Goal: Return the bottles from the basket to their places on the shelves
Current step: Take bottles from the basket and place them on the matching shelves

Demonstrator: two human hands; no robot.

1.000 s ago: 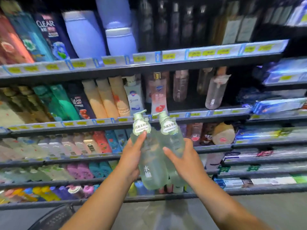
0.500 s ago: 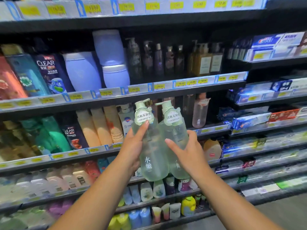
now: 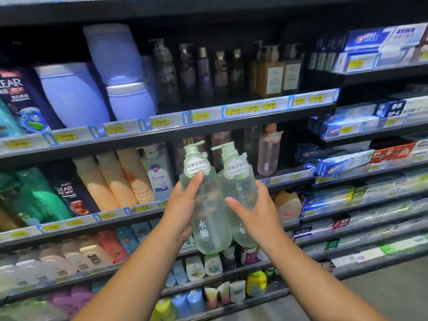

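Two pale green pump bottles with white labels are held upright side by side in front of the shelves. My left hand (image 3: 181,206) grips the left bottle (image 3: 209,228), its forefinger lying up along the neck. My right hand (image 3: 257,214) grips the right bottle (image 3: 240,188) from the right side. The two bottles touch each other. Behind their pump heads is a dark stretch of the middle shelf (image 3: 284,176), between a white pump bottle (image 3: 157,172) and a pink bottle (image 3: 268,154). The basket is out of view.
Black shelves full of shampoo and body-wash bottles fill the view. Large lilac bottles (image 3: 74,96) and amber pump bottles (image 3: 269,75) stand on the upper shelf. Toothpaste boxes (image 3: 342,162) fill the shelves at right. Grey floor (image 3: 393,295) shows at lower right.
Both hands have raised the two bottles from the lower shelves up toward the middle shelf. The camera tilted up, so the upper shelf came into view and the basket left it.
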